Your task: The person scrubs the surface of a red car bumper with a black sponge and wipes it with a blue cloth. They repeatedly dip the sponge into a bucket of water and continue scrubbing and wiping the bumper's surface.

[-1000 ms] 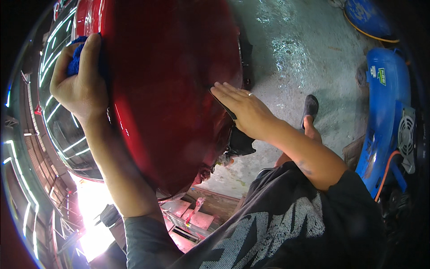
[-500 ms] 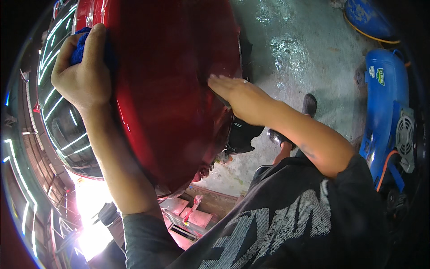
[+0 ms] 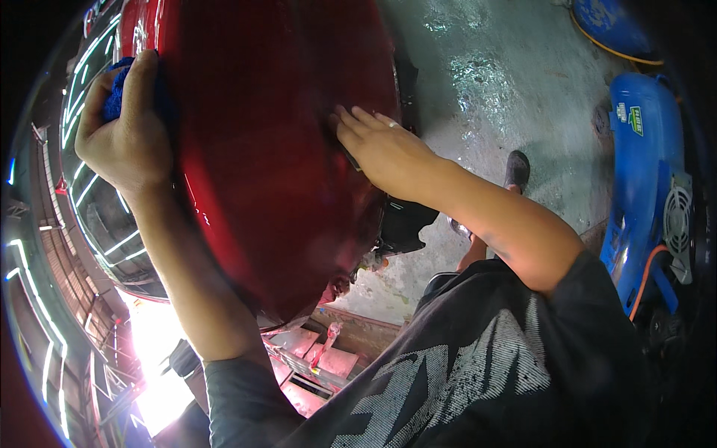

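Note:
A glossy red car body panel curves down in front of me, with a ragged dark lower edge. At its upper left my left hand is closed around a bunched blue cloth, close to the car's glass. On the panel's right side my right hand lies with its fingers stretched out and a ring on one of them. A thin dark edge shows beneath this palm; whether it is a flat object or shadow I cannot make out.
Dark car glass reflects strip lights at the left. A blue air compressor stands at the right, with an orange hose and another blue tank near it. The concrete floor looks wet. Pink-covered boxes lie beyond the panel's lower end.
My right hand has slid a little left and up over the red panel, its fingers now slightly more spread. My left hand with the blue cloth has shifted slightly left in view.

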